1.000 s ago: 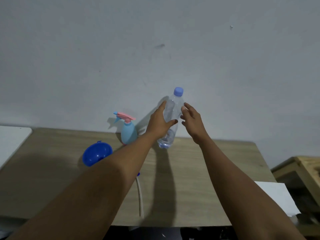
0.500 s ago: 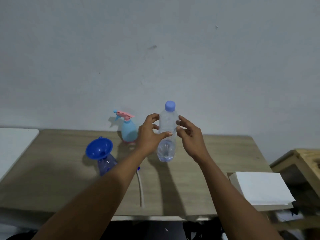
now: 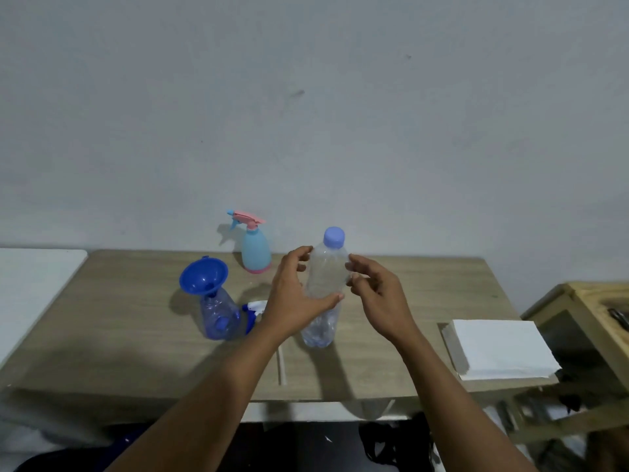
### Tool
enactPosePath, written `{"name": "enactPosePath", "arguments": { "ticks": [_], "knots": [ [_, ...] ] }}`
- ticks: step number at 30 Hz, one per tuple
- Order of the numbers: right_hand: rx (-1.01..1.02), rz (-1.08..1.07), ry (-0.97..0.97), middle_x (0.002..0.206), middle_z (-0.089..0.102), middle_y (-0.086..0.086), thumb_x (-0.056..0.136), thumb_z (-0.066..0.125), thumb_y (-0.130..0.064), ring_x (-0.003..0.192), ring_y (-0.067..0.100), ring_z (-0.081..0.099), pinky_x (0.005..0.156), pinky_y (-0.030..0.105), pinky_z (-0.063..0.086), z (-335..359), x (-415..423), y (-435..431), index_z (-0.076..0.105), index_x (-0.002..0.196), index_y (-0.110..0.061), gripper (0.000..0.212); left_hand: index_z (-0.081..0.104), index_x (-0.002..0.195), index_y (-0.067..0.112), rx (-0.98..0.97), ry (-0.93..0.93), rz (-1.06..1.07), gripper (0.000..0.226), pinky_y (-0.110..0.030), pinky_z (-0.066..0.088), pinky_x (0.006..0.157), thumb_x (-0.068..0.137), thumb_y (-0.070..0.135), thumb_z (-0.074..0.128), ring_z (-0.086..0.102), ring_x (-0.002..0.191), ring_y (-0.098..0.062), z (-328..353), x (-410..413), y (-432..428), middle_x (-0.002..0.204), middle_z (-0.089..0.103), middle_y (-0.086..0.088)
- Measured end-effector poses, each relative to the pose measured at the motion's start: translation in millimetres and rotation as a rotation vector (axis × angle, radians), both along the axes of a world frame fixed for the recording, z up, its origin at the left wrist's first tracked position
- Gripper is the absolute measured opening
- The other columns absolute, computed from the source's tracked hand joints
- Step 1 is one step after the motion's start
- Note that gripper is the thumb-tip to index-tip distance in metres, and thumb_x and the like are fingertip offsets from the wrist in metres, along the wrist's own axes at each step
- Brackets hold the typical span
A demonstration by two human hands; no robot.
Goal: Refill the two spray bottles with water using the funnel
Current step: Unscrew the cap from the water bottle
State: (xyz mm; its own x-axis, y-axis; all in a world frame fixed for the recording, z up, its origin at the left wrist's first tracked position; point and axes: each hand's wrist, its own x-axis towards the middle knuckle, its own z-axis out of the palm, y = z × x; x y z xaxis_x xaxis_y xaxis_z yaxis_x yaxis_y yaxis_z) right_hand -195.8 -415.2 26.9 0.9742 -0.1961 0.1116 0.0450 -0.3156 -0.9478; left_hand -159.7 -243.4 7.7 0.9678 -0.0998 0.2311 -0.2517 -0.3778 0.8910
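Note:
A clear water bottle [image 3: 327, 281] with a purple cap stands upright in the middle of the wooden table [image 3: 102, 321]; whether its base touches the table I cannot tell. My left hand [image 3: 292, 298] grips its body from the left. My right hand [image 3: 377, 294] hovers at its right side, fingers loosely curled, fingertips at the bottle's shoulder. A blue funnel [image 3: 204, 277] sits in the neck of a clear blue spray bottle [image 3: 219, 318]. Its removed spray head [image 3: 253, 308] with a white tube lies beside it. A light-blue spray bottle [image 3: 256, 252] with a pink trigger stands at the back.
A stack of white napkins [image 3: 497, 349] lies on the table's right end. A wooden crate [image 3: 592, 301] stands to the right of the table. A white surface [image 3: 34, 284] adjoins the left end. The wall is close behind.
Both hands have come down and toward me with the water bottle, from up against the wall to low over the table. More of the table's front and the napkins now show.

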Motion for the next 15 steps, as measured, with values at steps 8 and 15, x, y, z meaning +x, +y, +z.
{"name": "enactPosePath", "arguments": {
  "ticks": [8, 15],
  "knots": [
    [-0.131, -0.087, -0.150, 0.100, 0.069, -0.012, 0.082, 0.078, -0.045, 0.088, 0.005, 0.063, 0.070, 0.014, 0.050, 52, 20, 25, 0.068, 0.108, -0.024, 0.035, 0.042, 0.135, 0.037, 0.021, 0.013, 0.011, 0.098, -0.039, 0.054, 0.094, 0.052, 0.058, 0.090, 0.054, 0.116, -0.005, 3, 6, -10, 0.131, 0.053, 0.020],
    [-0.236, -0.143, -0.228, 0.088, 0.069, -0.008, 0.080, 0.083, -0.036, 0.076, 0.007, 0.063, 0.068, 0.017, 0.051, 54, 34, 32, 0.071, 0.095, -0.016, 0.028, 0.041, 0.138, 0.035, 0.035, 0.015, 0.043, 0.096, -0.036, 0.053, 0.095, 0.057, 0.052, 0.091, 0.054, 0.116, -0.004, 2, 6, -12, 0.128, 0.057, 0.016]
  ]
}}
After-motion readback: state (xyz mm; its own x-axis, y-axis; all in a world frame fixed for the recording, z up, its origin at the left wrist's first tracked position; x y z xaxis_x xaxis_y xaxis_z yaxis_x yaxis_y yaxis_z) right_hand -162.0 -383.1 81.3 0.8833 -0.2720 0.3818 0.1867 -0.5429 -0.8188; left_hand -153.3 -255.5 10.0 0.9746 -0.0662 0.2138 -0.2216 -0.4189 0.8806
